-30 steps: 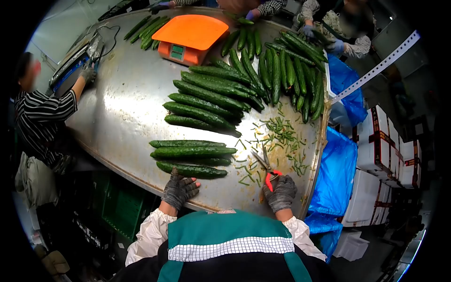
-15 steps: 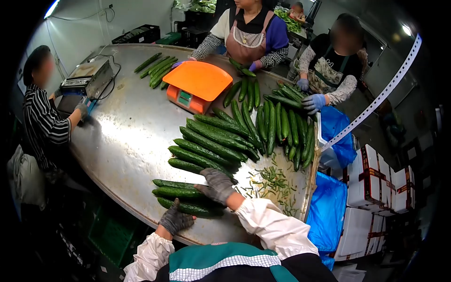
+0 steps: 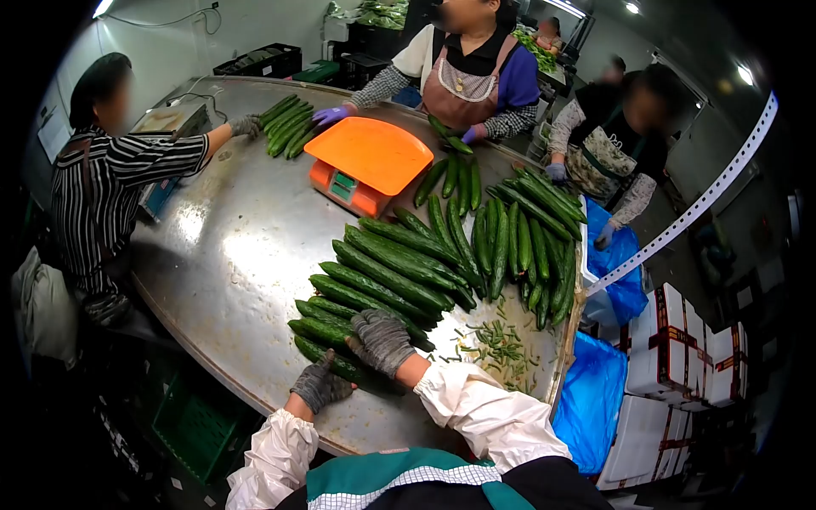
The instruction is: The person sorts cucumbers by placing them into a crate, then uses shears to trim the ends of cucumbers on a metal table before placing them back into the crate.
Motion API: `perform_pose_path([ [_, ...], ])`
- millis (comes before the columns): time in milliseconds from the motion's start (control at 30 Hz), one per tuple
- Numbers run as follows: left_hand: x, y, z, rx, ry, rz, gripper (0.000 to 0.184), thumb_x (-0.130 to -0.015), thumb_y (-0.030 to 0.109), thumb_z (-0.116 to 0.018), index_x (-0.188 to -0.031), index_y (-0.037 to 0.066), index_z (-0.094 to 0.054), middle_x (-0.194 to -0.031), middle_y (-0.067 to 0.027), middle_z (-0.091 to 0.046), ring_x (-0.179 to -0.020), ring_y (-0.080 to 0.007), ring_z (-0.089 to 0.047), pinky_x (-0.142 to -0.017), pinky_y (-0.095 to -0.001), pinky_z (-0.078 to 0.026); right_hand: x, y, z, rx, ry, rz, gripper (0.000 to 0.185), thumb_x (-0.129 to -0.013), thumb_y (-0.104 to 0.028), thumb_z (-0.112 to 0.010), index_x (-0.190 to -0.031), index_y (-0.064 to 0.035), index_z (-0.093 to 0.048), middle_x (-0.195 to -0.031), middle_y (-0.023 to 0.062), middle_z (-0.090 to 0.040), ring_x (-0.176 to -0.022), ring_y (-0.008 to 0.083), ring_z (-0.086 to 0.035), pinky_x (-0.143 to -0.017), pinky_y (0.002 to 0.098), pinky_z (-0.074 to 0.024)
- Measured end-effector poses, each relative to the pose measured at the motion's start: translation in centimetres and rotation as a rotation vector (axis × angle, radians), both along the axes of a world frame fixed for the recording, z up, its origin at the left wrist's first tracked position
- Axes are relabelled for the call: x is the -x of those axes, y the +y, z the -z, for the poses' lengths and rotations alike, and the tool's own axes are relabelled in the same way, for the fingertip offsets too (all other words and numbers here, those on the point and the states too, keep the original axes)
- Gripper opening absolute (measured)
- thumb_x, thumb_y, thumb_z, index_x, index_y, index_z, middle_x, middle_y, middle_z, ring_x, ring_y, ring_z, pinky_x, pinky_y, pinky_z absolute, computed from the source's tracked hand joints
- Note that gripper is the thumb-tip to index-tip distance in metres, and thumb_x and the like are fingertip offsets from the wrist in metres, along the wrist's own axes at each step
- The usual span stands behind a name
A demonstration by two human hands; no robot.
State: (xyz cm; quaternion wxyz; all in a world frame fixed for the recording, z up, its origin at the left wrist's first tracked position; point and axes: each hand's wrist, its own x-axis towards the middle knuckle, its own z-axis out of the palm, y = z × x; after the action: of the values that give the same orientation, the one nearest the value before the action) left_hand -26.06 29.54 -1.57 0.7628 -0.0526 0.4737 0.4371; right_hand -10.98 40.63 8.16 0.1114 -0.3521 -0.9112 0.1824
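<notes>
My left hand (image 3: 321,385), in a dark grey glove, is closed against the near side of a small group of green cucumbers (image 3: 319,330). Its thumb lies over the nearest one. Across the right part of that group my right hand (image 3: 382,342), gloved alike, curls its fingers over the tops. Its palm hides their right ends. Just beyond, touching this group, a row of long cucumbers (image 3: 382,276) lies slanted on the metal table (image 3: 217,297).
An orange scale (image 3: 370,153) stands mid-table, with more cucumbers (image 3: 287,126) beyond it. Green trimmings (image 3: 497,344) lie right of my sleeve. Three people work around the table. Blue bags (image 3: 586,399) and white boxes (image 3: 671,327) are at the right; a green crate (image 3: 204,421) is below left.
My hands and the small cucumber group have shifted away from me, up against the row. The left person now reaches to the far cucumbers. The right person's hand has left the cucumber pile.
</notes>
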Motion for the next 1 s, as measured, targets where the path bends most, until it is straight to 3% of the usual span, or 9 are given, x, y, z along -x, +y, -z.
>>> perform_pose_path([
  [33,-0.1,0.4,-0.1,0.049,0.053,0.018,0.078,-0.069,0.057,-0.06,-0.116,-0.002,-0.037,-0.095,-0.0287,-0.054,-0.076,-0.0416,-0.058,-0.064,-0.0466,-0.05,-0.2,0.4,0.2,-0.001,-0.001,-0.002,0.033,-0.075,-0.032,-0.055,-0.093,-0.0047,-0.055,-0.096,0.0155,-0.053,-0.091,0.0311,-0.05,-0.078,0.0418,-0.041],
  [100,-0.2,0.9,-0.5,0.101,0.103,0.038,0.079,-0.068,0.056,-0.061,-0.115,-0.003,-0.037,-0.093,-0.0288,-0.055,-0.076,-0.0413,-0.058,-0.065,-0.0464,-0.05,-0.5,1.5,1.2,-0.297,0.153,0.051,0.032,-0.074,-0.031,-0.057,-0.094,-0.0057,-0.055,-0.098,0.0132,-0.053,-0.094,0.0295,-0.049,-0.083,0.0423,-0.0372],
  [233,-0.7,1.4,-2.2,0.249,0.206,0.064,0.078,-0.068,0.057,-0.06,-0.108,-0.007,-0.041,-0.088,-0.0286,-0.056,-0.074,-0.0409,-0.059,-0.064,-0.0475,-0.051,0.0,3.2,2.0,-0.388,0.152,0.04,0.03,-0.074,-0.03,-0.056,-0.096,-0.0087,-0.056,-0.107,0.0104,-0.052,-0.106,0.0295,-0.044,-0.093,0.0459,-0.0296],
  [400,-1.0,1.6,-3.9,0.235,0.35,0.127,0.077,-0.069,0.058,-0.059,-0.097,-0.013,-0.045,-0.073,-0.027,-0.057,-0.065,-0.0398,-0.06,-0.057,-0.0466,-0.051,1.4,5.6,1.9,-0.312,-0.032,-0.054,0.04,-0.077,-0.031,-0.05,-0.111,-0.0104,-0.053,-0.127,0.0083,-0.041,-0.123,0.0296,-0.029,-0.099,0.0563,-0.0131],
  [567,-1.4,1.7,-2.9,0.267,0.358,0.066,0.071,-0.07,0.054,-0.06,-0.092,-0.012,-0.047,-0.069,-0.0257,-0.057,-0.063,-0.0387,-0.06,-0.053,-0.0457,-0.051,1.7,7.4,2.1,-0.253,-0.18,-0.091,0.046,-0.079,-0.034,-0.048,-0.12,-0.0131,-0.046,-0.134,0.0074,-0.031,-0.127,0.0292,-0.02,-0.098,0.0595,-0.0081],
  [700,-1.8,1.9,-3.3,0.276,0.431,0.04,0.059,-0.072,0.045,-0.064,-0.091,-0.009,-0.047,-0.064,-0.0234,-0.057,-0.053,-0.0361,-0.06,-0.046,-0.0434,-0.051,0.4,7.1,1.7,-0.317,-0.235,-0.191,0.06,-0.075,-0.048,-0.051,-0.125,-0.0152,-0.041,-0.136,0.0081,-0.028,-0.128,0.0321,-0.016,-0.097,0.0609,-0.0043],
  [767,-1.2,1.9,-2.6,0.246,0.374,0.081,0.071,-0.075,0.035,-0.064,-0.115,-0.007,-0.023,-0.074,-0.0303,-0.054,-0.058,-0.0414,-0.059,-0.051,-0.0487,-0.051,0.0,6.8,1.5,-0.348,-0.278,-0.215,0.066,-0.074,-0.051,-0.051,-0.128,-0.016,-0.037,-0.137,0.0082,-0.026,-0.129,0.0338,-0.012,-0.097,0.0618,-0.0029],
  [933,-1.4,2.0,-2.9,0.252,0.356,0.067,0.076,-0.075,0.033,-0.064,-0.118,-0.006,-0.015,-0.075,-0.0304,-0.054,-0.058,-0.04,-0.059,-0.049,-0.0476,-0.051,0.0,7.1,1.7,-0.321,-0.337,-0.206,0.068,-0.074,-0.052,-0.049,-0.13,-0.0176,-0.033,-0.139,0.0065,-0.021,-0.129,0.0344,-0.008,-0.095,0.0639,-0.0022],
  [1000,-2.2,2.3,-4.6,0.306,0.436,0.041,0.057,-0.075,0.035,-0.063,-0.099,-0.011,-0.039,-0.067,-0.0269,-0.057,-0.055,-0.0378,-0.06,-0.047,-0.0455,-0.052,0.0,7.2,1.6,-0.308,-0.364,-0.219,0.068,-0.074,-0.052,-0.049,-0.13,-0.0181,-0.032,-0.14,0.0058,-0.019,-0.129,0.0346,-0.007,-0.093,0.0654,-0.0046],
])
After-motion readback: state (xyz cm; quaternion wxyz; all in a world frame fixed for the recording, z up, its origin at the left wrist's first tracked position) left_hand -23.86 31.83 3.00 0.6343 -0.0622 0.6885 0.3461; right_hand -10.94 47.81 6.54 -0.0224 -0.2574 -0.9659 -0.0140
